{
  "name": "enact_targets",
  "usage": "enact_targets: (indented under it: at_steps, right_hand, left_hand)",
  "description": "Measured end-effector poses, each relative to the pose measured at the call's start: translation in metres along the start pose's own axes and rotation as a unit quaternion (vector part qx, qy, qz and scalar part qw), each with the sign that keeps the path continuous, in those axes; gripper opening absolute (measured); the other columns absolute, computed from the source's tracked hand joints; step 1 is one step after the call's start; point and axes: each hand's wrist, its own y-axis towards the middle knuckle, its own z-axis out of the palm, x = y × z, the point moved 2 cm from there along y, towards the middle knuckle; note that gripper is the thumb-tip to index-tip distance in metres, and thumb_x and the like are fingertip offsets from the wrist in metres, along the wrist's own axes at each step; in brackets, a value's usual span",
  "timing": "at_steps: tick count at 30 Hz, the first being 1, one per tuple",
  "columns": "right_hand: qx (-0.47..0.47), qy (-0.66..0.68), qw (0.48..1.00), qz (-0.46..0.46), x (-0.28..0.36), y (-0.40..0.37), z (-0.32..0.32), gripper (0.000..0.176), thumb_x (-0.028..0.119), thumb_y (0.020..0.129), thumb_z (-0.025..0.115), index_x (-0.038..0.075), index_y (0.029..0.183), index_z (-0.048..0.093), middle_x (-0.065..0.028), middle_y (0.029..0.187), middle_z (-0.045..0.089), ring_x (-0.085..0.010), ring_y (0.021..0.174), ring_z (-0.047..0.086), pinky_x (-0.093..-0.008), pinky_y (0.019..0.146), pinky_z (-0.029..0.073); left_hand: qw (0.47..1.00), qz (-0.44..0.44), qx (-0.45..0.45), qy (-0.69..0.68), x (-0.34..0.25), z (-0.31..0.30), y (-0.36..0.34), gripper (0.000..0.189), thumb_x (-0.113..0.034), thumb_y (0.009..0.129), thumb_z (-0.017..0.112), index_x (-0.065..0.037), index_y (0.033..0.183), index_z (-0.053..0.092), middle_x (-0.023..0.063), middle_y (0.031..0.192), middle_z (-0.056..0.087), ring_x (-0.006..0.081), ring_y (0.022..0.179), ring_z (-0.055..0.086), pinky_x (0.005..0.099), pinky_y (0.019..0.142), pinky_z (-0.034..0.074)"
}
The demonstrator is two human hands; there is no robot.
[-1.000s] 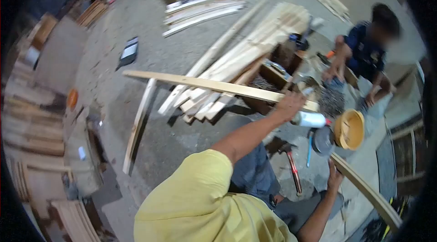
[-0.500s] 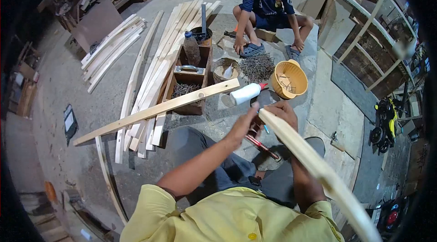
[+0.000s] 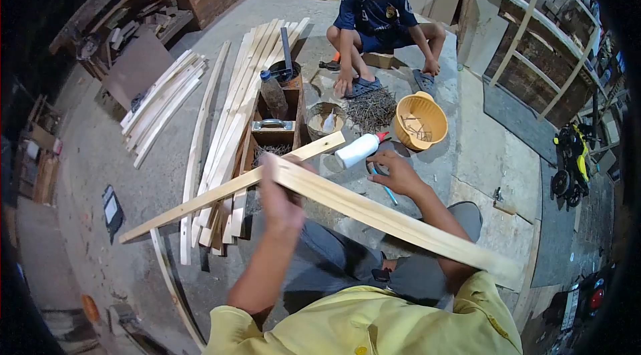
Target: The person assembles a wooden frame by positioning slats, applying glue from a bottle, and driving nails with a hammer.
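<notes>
My left hand (image 3: 282, 203) is wrapped round the near-left end of a pale wooden strip (image 3: 384, 211), which slants across my lap toward the right and over my right forearm. To the right, my right hand (image 3: 395, 173) has thumb and fingers curled about a thin blue pencil (image 3: 387, 192). Just beyond those fingers lies a white glue bottle (image 3: 356, 151) with a red tip. Under the held strip, another wooden strip (image 3: 220, 191) rests across the wooden toolbox (image 3: 274, 126) and a stack of strips (image 3: 234, 115).
A pile of nails (image 3: 372, 109) and a yellow bowl (image 3: 422, 121) with a few nails stand ahead. Behind them a person (image 3: 377, 21) squats, one hand near the nails. A tin (image 3: 325, 121) holds a small bottle. More strips (image 3: 163, 98) lie left.
The held strip has swung leftward with my left hand, from steep to a shallower slant. My right hand has come away from its end. The red-handled tool near my lap no longer shows.
</notes>
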Motion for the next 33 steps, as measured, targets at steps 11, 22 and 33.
enact_targets:
  at_steps: [11,22,33]
  right_hand:
    - [-0.063,-0.315,0.947,-0.023,-0.127,0.111,0.116,0.049,0.016,0.088,0.050,0.016,0.137,0.050,-0.0156,0.141,0.047,-0.0361,0.133,0.040,-0.0637,0.107,0.025]
    - [0.081,-0.305,0.925,-0.213,-0.058,0.069,-0.013,0.068,0.010,0.063,0.078,0.013,0.127,0.053,-0.0091,0.121,0.059,-0.0274,0.122,0.052,-0.0526,0.109,0.033]
    - [-0.409,0.495,0.767,-0.003,-0.015,-0.015,-0.161,0.060,0.019,0.074,0.079,0.003,0.124,0.052,-0.0093,0.108,0.063,-0.0247,0.100,0.064,-0.0395,0.089,0.052]
  left_hand:
    - [0.915,0.340,0.202,-0.086,-0.356,-0.037,-0.007,0.035,-0.021,0.094,0.059,0.005,0.111,0.042,0.0092,0.095,0.047,0.0156,0.075,0.045,0.0284,0.065,0.045]
    - [0.800,0.538,0.252,0.088,-0.403,-0.040,-0.082,0.034,-0.016,0.087,0.065,0.001,0.098,0.037,0.0104,0.095,0.038,0.0150,0.070,0.042,0.0271,0.064,0.039]
    - [0.812,0.531,0.142,0.195,-0.252,0.046,-0.025,0.059,-0.053,0.098,0.033,0.001,0.093,0.057,0.0159,0.100,0.053,0.0164,0.055,0.049,0.0260,0.049,0.040]
